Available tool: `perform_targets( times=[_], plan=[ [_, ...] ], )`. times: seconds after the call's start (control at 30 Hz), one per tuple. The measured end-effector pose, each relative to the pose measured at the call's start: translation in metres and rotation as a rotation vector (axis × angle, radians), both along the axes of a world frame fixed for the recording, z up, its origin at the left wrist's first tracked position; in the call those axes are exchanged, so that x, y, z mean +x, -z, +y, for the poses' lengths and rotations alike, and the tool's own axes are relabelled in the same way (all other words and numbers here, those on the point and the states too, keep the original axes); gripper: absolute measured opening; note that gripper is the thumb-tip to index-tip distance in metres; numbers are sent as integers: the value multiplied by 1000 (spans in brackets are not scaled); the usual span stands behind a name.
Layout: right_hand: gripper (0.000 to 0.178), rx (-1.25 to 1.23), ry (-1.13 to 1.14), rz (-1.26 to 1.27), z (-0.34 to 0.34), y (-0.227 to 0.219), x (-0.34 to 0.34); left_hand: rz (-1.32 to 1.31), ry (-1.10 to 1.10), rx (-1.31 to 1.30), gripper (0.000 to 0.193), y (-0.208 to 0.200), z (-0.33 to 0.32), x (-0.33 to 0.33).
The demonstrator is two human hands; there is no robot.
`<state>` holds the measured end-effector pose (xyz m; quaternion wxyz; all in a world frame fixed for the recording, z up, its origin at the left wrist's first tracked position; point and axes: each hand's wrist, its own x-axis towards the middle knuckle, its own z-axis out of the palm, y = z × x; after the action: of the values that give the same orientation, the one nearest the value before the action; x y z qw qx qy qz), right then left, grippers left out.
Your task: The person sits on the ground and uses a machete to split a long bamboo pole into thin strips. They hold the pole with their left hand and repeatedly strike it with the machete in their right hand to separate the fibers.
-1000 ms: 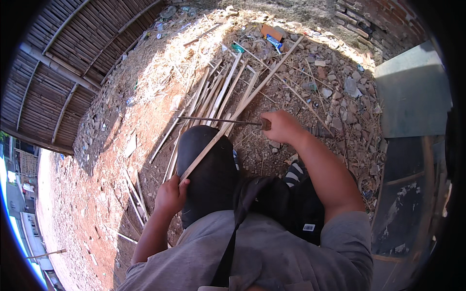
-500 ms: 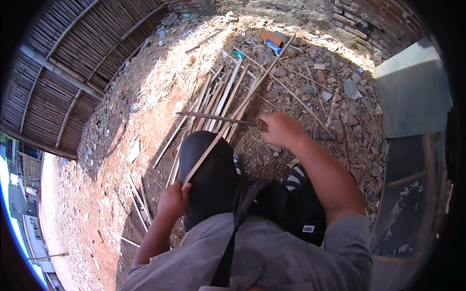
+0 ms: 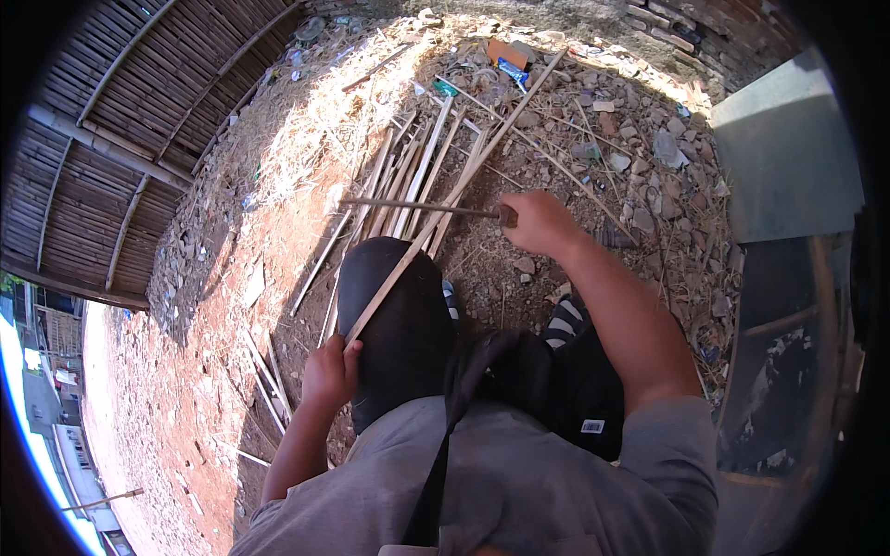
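My left hand (image 3: pixel 330 372) is closed around the near end of a long, pale wooden strip (image 3: pixel 387 285), beside my left knee. The strip slants over the dark trouser leg (image 3: pixel 389 343) and away to the upper right. In my right hand (image 3: pixel 541 222) is a long, narrow machete (image 3: pixel 417 208), gripped by its wooden handle. Its dark blade points left and crosses above the strip, beyond the knee. Whether blade and strip touch, I cannot tell. Under the blade lies a bundle of similar strips (image 3: pixel 394 176) on the ground.
Rubble (image 3: pixel 658 185) and dry straw (image 3: pixel 315 139) cover the ground. A bamboo-slat wall (image 3: pixel 93 167) stands at the left. Grey and dark panels (image 3: pixel 788 157) rise on the right. More thin strips (image 3: pixel 264 371) lie left of my left arm. Striped footwear (image 3: pixel 564 322) shows below me.
My right hand and the machete have shifted slightly away from me. The view has tilted a little. My left hand keeps its hold on the strip.
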<state>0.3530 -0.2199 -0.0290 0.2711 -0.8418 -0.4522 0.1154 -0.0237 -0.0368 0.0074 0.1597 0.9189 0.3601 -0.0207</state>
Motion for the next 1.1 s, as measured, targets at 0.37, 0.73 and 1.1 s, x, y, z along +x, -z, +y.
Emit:
perform_targets(
  times=[0.37, 0.73, 1.1],
  plan=[
    [33, -191, -93, -64, -1, -33, 0, 40, 4, 17, 39, -9, 2, 5],
    [28, -86, -69, -32, 1, -22, 7, 80, 59, -162, 51, -29, 24, 6],
    [33, -5, 91, 85, -10, -7, 37, 18, 63, -73, 45, -15, 20, 5]
  ],
)
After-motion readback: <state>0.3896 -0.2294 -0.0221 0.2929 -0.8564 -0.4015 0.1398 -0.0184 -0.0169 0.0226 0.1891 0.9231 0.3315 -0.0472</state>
